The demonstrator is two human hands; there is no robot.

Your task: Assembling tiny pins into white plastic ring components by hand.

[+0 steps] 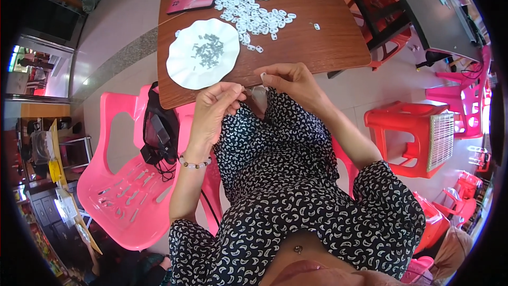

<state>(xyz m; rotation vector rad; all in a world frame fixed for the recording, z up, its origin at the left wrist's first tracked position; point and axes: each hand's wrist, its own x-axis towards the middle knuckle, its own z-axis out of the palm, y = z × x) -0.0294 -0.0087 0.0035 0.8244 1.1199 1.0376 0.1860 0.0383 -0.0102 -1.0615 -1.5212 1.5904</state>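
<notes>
My left hand (pixel 220 103) is at the table's near edge, thumb and fingers pinched together on something too small to make out. To its right, my right hand (pixel 290 80) pinches a small white plastic piece (pixel 263 76) between thumb and index finger. Both hands are held apart by a short gap, in front of my lap. A white scalloped plate (pixel 180 63) rests just beyond my left hand, with many small grey pieces (pixel 208 51) heaped in its middle. Beyond the plate lies a spread pile of white oval plastic pieces (pixel 248 8), each with holes.
The brown wooden table (pixel 317 47) also bears a pink flat box (pixel 192 1) at the far left. A pink plastic chair (pixel 119 201) with a black bag (pixel 160 130) on it stands to my left. Red stools (pixel 405 114) are at the right, below a dark table (pixel 431 8).
</notes>
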